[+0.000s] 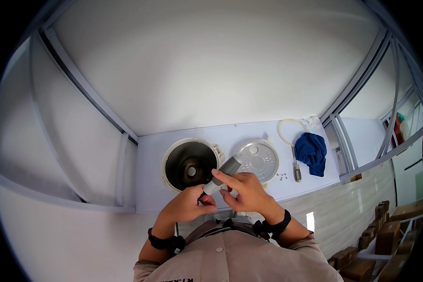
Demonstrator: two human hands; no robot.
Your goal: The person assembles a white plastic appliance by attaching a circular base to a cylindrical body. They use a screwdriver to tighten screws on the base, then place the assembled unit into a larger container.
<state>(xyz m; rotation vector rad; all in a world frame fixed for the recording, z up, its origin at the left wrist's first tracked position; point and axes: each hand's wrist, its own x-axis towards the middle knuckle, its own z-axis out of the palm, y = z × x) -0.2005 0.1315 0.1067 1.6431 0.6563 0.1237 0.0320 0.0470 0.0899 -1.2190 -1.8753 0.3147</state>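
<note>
At the near-right rim of the pot (176,157), a grey-and-white cylinder (228,167) is being gripped by the curled left hand (192,203) and touched by the half-spread right hand (248,190), its hold unclear. Tabletop (148,164) is being left showing between pot and left edge.

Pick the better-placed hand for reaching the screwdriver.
Right, most likely: the right hand is nearer the screwdriver, while the left hand is by the pot. Both hands are at the grey-and-white tool, though.
</note>
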